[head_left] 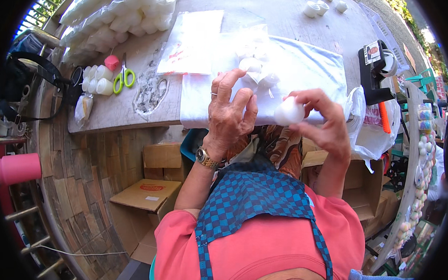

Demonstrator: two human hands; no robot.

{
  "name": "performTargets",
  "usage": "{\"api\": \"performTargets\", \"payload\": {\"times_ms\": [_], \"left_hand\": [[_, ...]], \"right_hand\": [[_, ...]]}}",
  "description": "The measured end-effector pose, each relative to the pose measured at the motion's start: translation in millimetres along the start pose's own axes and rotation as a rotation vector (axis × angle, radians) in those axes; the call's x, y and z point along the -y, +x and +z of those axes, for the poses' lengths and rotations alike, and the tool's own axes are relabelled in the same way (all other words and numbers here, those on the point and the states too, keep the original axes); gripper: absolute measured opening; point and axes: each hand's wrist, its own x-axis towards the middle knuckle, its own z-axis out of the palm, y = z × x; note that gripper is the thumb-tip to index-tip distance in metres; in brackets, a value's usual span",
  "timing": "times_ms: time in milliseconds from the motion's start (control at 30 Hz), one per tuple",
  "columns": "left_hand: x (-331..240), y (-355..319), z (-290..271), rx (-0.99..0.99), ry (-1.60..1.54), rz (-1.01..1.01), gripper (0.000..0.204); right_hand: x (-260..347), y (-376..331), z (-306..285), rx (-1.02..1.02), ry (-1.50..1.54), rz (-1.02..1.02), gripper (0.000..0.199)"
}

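Observation:
My right hand point(323, 119) pinches a white rounded piece point(289, 111) between thumb and fingers, above the front edge of the table. The piece is blurred, so its kind is unclear. To its left, my left hand point(231, 103), with a watch on the wrist, is raised with bent fingers apart and nothing visible in them. Its forefinger tip is close to a clear plastic bag point(257, 33), and I cannot tell whether they touch. Several similar white pieces point(269, 79) lie in or beside that bag. Beneath them a white cloth point(311, 56) covers part of the table.
Flat printed plastic bags point(192, 42) lie beyond my left hand. Green-handled scissors point(123, 79) and small white cylinders point(103, 86) are farther left. Large bags of white pieces point(122, 13) stand at the back left. A black tape dispenser point(373, 71) is at the right; cardboard boxes point(145, 191) stand below.

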Motion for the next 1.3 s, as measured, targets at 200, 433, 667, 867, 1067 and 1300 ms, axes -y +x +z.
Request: {"api": "performTargets", "payload": {"times_ms": [200, 433, 667, 867, 1067, 1300], "left_hand": [[-5, 3, -1, 0.001, 0.0, -0.02, 0.008], [-6, 3, -2, 0.007, 0.062, -0.006, 0.006], [-4, -1, 2, 0.066, 0.019, -0.02, 0.009], [-1, -4, -4, 0.08, 0.156, 0.018, 0.016], [-10, -7, -10, 0.139, 0.316, -0.146, 0.033], [-5, -9, -7, 0.175, 0.27, -0.089, 0.016]], "right_hand": [[-6, 6, 70, -0.351, -0.102, -0.148, 0.036], [-21, 10, 82, -0.49, -0.459, -0.306, 0.033], [-30, 33, 77, -0.465, -0.556, -0.311, 0.029], [-26, 37, 74, -0.402, -0.591, -0.218, 0.038], [-27, 47, 51, -0.094, -0.687, -0.379, 0.056], [-24, 47, 56, -0.15, -0.62, -0.399, 0.055]]}}
